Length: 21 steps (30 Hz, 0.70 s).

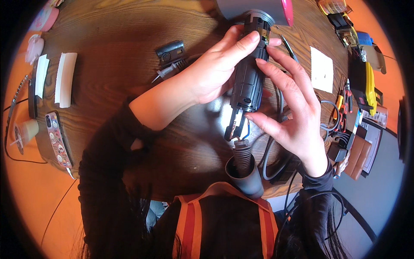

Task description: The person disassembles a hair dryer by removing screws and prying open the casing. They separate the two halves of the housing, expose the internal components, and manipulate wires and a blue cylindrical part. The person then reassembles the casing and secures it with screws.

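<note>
At the upper centre of the frame, the person's left hand (pixel 226 64) clasps the black inner handle (pixel 249 82) of a hair dryer (pixel 274 9); the right hand (pixel 299 110) grips it too, thumb low.

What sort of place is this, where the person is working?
It looks like a small repair workspace, perhaps at home: a wooden table, hand tools with coloured handles, and an opened black device with exposed wires.

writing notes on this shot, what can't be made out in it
Head view: part of the black core, covered by the left hand.
Head view: grey dryer body, cut off by upper edge.
Head view: inside of grey tube, partly blocked by ribbed cable guard.
Head view: joint of blue wire, too small.
</note>
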Each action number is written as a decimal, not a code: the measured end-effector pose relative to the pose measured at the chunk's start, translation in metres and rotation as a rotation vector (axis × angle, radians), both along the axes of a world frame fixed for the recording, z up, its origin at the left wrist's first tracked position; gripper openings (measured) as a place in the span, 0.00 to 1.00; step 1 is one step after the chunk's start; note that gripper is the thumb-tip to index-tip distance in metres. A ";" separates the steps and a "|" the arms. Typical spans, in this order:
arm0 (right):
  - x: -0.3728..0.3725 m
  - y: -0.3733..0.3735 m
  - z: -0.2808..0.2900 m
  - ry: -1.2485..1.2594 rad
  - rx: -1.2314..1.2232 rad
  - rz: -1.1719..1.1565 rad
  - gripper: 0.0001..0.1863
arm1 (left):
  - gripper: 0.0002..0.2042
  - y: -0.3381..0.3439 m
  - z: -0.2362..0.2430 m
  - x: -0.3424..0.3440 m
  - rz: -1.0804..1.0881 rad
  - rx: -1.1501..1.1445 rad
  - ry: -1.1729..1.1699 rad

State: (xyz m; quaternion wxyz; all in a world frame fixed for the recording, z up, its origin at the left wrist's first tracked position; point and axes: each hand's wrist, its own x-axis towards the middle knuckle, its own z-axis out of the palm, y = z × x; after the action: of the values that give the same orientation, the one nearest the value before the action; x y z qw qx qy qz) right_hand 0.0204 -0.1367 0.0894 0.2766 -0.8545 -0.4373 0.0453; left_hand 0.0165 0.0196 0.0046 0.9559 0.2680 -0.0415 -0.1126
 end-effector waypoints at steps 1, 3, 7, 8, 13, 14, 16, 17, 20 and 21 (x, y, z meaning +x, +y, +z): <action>0.000 0.001 -0.001 0.004 0.006 0.005 0.35 | 0.18 -0.001 0.000 0.000 0.025 0.025 0.003; -0.001 0.001 -0.003 0.028 0.033 -0.015 0.35 | 0.19 0.000 0.000 0.000 0.047 0.123 -0.030; 0.000 -0.002 -0.007 -0.061 0.067 0.053 0.33 | 0.21 0.001 0.000 -0.002 0.016 0.283 -0.083; 0.000 -0.003 -0.007 -0.073 0.072 0.064 0.33 | 0.21 0.001 0.001 -0.002 0.017 0.289 -0.090; -0.004 -0.006 -0.015 0.062 0.179 -0.039 0.30 | 0.20 0.001 0.001 -0.002 -0.002 0.263 -0.067; -0.004 -0.006 -0.017 0.078 0.214 -0.036 0.30 | 0.20 0.000 0.001 -0.002 -0.006 0.251 -0.061; -0.001 -0.008 -0.019 0.071 0.185 -0.009 0.31 | 0.19 -0.001 0.001 -0.002 0.009 0.203 -0.032; 0.000 -0.010 -0.020 0.056 0.172 0.008 0.32 | 0.18 -0.001 0.001 -0.003 0.028 0.167 -0.010; 0.007 -0.016 -0.020 0.009 0.110 0.064 0.32 | 0.19 0.002 0.003 -0.002 -0.007 0.128 -0.007; 0.010 -0.018 -0.020 0.023 0.128 0.077 0.31 | 0.19 0.004 0.004 -0.001 -0.037 0.125 -0.020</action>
State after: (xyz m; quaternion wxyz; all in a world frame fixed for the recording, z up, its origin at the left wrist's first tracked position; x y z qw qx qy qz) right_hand 0.0301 -0.1551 0.0696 0.3338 -0.8170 -0.4687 0.0373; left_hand 0.0150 0.0236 0.0085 0.9346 0.3276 -0.0486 -0.1299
